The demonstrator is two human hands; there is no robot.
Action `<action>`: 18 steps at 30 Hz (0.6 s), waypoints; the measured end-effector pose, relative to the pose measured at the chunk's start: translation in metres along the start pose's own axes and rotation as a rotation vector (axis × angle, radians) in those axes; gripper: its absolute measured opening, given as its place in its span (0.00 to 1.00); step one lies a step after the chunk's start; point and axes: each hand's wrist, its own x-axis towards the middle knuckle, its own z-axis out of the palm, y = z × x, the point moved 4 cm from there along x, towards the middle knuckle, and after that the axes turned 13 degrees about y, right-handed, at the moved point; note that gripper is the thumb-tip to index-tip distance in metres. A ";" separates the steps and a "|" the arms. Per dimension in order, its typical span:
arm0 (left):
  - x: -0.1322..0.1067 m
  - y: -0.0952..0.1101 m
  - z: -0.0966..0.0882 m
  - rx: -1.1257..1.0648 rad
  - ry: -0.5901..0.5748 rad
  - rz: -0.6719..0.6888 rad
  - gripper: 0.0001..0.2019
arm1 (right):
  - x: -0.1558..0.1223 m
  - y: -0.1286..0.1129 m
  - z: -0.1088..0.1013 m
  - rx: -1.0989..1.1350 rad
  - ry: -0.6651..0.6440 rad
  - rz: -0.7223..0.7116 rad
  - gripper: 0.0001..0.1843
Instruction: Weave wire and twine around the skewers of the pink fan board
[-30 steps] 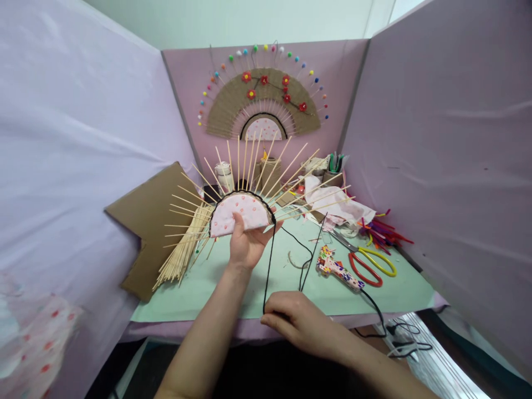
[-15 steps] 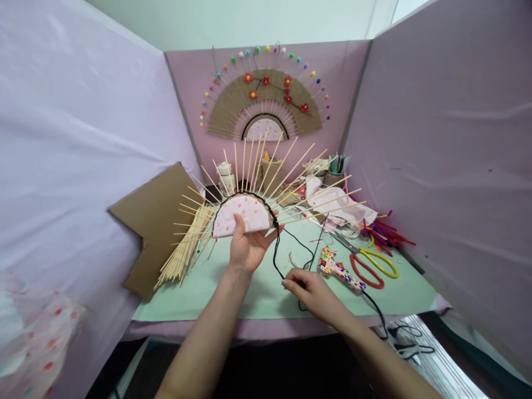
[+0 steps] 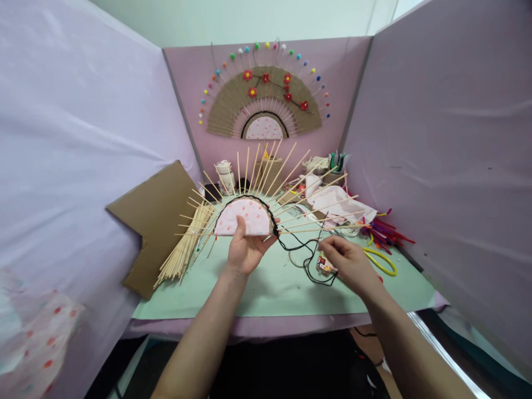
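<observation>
My left hand (image 3: 245, 252) grips a half-round fan base (image 3: 243, 218) by its lower edge, thumb across the front and fingers behind. Pink spotted cloth covers the base, and thin wooden sticks (image 3: 287, 166) spread from its curved rim. Black cord (image 3: 286, 249) is woven along that rim and trails from the lower right corner in loose loops. With fingers pinched together, my right hand (image 3: 344, 260) holds part of the black cord above the table. A floral glue gun (image 3: 325, 265) lies partly hidden behind the right hand, as do yellow-handled scissors (image 3: 382, 263).
On the left, a bundle of sticks (image 3: 183, 249) lies beside folded brown cardboard (image 3: 155, 221). A finished fan (image 3: 266, 91) hangs on the back panel. Pink cloth (image 3: 338, 202), pipe cleaners (image 3: 386, 233), a white bottle (image 3: 225, 177) and a twine roll (image 3: 272, 172) stand or lie toward the back.
My right hand has moved up and to the right with the cord, now covering most of the glue gun and scissors. The fan base has tipped slightly; my left hand keeps its hold.
</observation>
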 end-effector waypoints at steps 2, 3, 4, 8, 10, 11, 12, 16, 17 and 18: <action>0.001 -0.001 -0.005 0.018 -0.001 -0.020 0.23 | 0.006 -0.001 -0.012 0.044 0.051 0.011 0.17; 0.002 -0.001 -0.007 0.027 0.000 -0.029 0.23 | 0.008 -0.002 -0.017 0.079 0.069 0.012 0.17; 0.002 -0.001 -0.009 0.037 0.002 -0.039 0.24 | 0.010 -0.003 -0.021 0.122 0.077 0.019 0.18; 0.002 0.000 -0.015 0.077 0.006 -0.067 0.26 | 0.011 -0.009 -0.035 0.276 0.055 0.080 0.19; 0.002 0.002 -0.017 0.090 0.018 -0.063 0.26 | 0.008 -0.014 -0.039 0.315 0.030 0.104 0.20; 0.002 0.003 -0.018 0.094 0.023 -0.059 0.26 | 0.007 -0.016 -0.041 0.329 0.020 0.113 0.20; 0.001 0.004 -0.018 0.096 0.027 -0.054 0.25 | 0.005 -0.018 -0.042 0.340 0.014 0.124 0.20; 0.001 0.007 -0.020 0.105 0.029 -0.040 0.24 | 0.003 -0.016 -0.047 0.315 0.017 0.152 0.21; 0.000 0.008 -0.021 0.110 0.029 -0.037 0.24 | 0.004 -0.015 -0.049 0.286 0.029 0.138 0.21; 0.000 0.008 -0.022 0.116 0.029 -0.032 0.24 | 0.004 -0.014 -0.051 0.240 0.050 0.110 0.21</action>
